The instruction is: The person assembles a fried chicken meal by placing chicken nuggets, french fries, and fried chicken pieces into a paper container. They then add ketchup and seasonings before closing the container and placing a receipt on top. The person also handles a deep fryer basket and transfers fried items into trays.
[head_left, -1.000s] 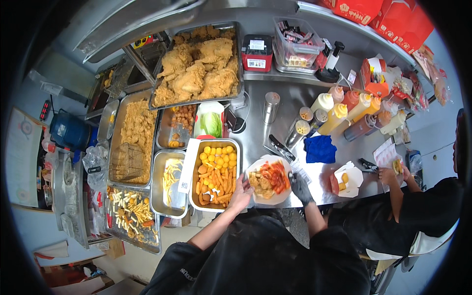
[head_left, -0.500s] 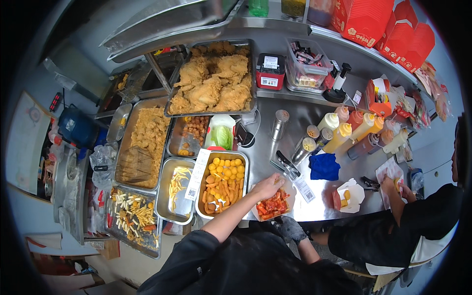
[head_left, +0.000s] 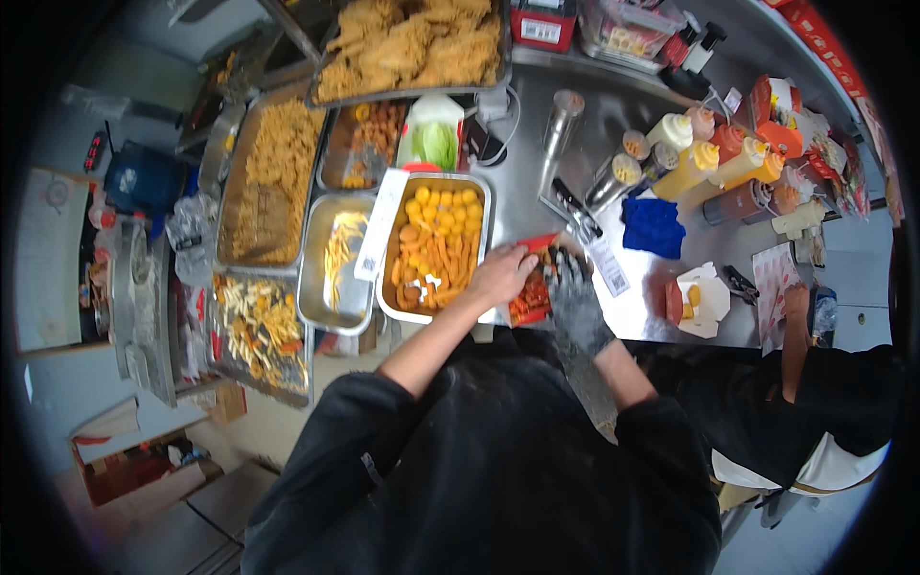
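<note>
A paper takeaway box (head_left: 539,241), white inside and red outside, stands at the counter's front edge before me. Red-sauced food pieces (head_left: 530,307) fill it, partly covered by my hands. My bare left hand (head_left: 503,275) grips the box's left side, fingers over the rim. From the right, my right hand (head_left: 578,305) in a dark, dusty glove closes on the box's other side; its fingertips reach toward the raised far flap. Left of the box sits a metal tray (head_left: 487,216) of yellow balls and fried sticks.
Tongs (head_left: 577,213), a paper slip (head_left: 606,265) and a blue cloth (head_left: 654,228) lie beyond the box. Sauce bottles (head_left: 692,168) crowd the back right. Trays of fried chicken (head_left: 412,57) and fries (head_left: 340,254) stand left. A co-worker's arm (head_left: 795,331) is right, near an open box (head_left: 704,302).
My gloved right hand has risen from below the box onto its right side. A red flap now stands up at the back. The view has tilted downward; the co-worker's arm has shifted.
</note>
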The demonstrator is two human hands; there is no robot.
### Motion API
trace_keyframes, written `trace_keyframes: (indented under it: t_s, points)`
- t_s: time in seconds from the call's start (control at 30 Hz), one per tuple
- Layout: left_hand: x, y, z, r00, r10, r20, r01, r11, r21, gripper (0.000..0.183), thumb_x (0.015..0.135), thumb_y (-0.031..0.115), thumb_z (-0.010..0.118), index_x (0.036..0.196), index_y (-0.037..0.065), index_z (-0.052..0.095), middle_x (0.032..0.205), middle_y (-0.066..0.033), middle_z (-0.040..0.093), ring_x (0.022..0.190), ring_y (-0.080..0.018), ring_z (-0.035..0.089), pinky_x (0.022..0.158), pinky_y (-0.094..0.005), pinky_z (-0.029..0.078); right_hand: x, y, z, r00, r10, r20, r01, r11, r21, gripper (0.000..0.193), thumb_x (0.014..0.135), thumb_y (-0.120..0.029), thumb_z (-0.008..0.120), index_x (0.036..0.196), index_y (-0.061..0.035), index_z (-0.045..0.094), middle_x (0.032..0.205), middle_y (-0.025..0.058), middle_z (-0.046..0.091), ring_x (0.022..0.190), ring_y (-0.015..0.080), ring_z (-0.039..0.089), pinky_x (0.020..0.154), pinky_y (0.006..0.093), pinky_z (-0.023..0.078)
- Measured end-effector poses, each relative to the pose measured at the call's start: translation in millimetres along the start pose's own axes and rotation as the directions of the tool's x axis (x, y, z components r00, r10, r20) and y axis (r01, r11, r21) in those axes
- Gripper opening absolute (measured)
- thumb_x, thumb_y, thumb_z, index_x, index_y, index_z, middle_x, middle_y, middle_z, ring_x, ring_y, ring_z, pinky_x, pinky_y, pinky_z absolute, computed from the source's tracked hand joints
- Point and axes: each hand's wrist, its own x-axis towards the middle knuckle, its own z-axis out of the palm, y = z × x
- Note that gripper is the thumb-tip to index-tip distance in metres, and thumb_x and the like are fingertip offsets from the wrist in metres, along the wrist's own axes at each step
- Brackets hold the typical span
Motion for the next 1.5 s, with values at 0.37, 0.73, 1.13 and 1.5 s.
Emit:
trace_keyframes:
  t_s: [0.37,0.73,1.13,1.5]
  points:
    - [-52,-8,31,0.918,-0.110,-0.380,-0.010,0.953,-0.303,0.063,0.094,0.026,0.061,0.146,0.004,0.033,0.148,-0.0227,0.041,0.136,-0.0382,0.042,0.111,-0.0411,0.035,46,20,3,0.951,-0.079,0.298,0.060,0.996,0.073,0.090,0.069,-0.033,0.080,0.144,-0.0008,0.042,0.145,0.0200,0.043,0.138,0.0371,0.036,0.119,0.0484,0.022]
    - [-62,-11,52,0.996,0.067,-0.062,-0.073,0.991,-0.113,0.107,0.084,0.020,0.074,0.153,-0.004,-0.004,0.161,-0.0255,0.005,0.150,-0.0391,0.008,0.122,-0.0415,0.017,46,31,9,0.955,-0.153,0.254,0.113,0.980,0.167,0.072,0.075,-0.028,0.074,0.137,-0.0002,0.050,0.141,0.0220,0.049,0.134,0.0383,0.042,0.116,0.0486,0.028]
    - [-16,-21,78,0.961,0.172,-0.216,-0.093,0.939,0.332,0.087,0.085,0.051,0.063,0.146,-0.004,0.035,0.156,-0.0278,0.020,0.147,-0.0458,0.010,0.120,-0.0539,0.012,9,53,-7,0.919,0.379,-0.106,-0.257,0.783,0.566,0.067,0.086,-0.016,0.071,0.141,0.0021,0.039,0.139,0.0236,0.047,0.129,0.0375,0.046,0.110,0.0453,0.037]
    - [-15,-26,71,0.959,0.201,-0.198,-0.178,0.975,0.130,0.083,0.074,0.034,0.076,0.142,0.001,0.042,0.153,-0.0270,0.024,0.147,-0.0446,0.011,0.119,-0.0519,0.019,-4,27,40,0.984,0.119,0.134,-0.179,0.714,0.676,0.092,0.085,-0.022,0.071,0.155,0.0002,0.015,0.158,0.0317,0.009,0.146,0.0507,0.013,0.120,0.0512,0.019]
